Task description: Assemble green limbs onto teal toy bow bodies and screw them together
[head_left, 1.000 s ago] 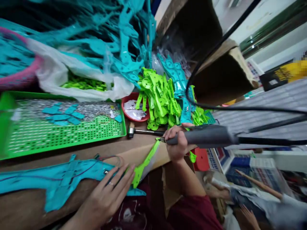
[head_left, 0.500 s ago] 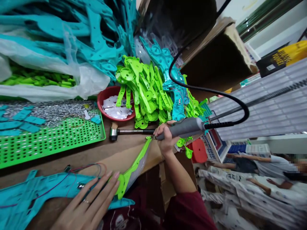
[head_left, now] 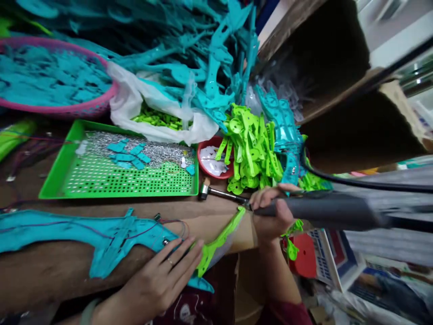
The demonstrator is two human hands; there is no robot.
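My right hand (head_left: 272, 212) is wrapped round a grey corded electric screwdriver (head_left: 324, 210), its tip pointing left at the upper end of a curved lime-green plastic part (head_left: 221, 237). A clear, whitish piece (head_left: 221, 250) lies along that part's right edge. Flat, with fingers stretched out, my left hand (head_left: 165, 271) presses on the lower end of the green part and on a long teal plastic piece (head_left: 74, 230). Thin red and purple wires run along the teal piece. Beside the screwdriver tip lies a hammer (head_left: 221, 194) with a black handle.
A green perforated tray (head_left: 135, 183) holds screws and teal tabs. Next to it are a red bowl (head_left: 216, 174) of white pieces and a pile of lime-green parts (head_left: 252, 149). Behind stand a pink basket (head_left: 67, 110), stacked teal parts (head_left: 216, 63) and open cardboard boxes (head_left: 365, 122).
The camera view has swung, so the bench things appear further right and the pink basket has come into view. Both hands keep their places on the screwdriver and the plastic parts.
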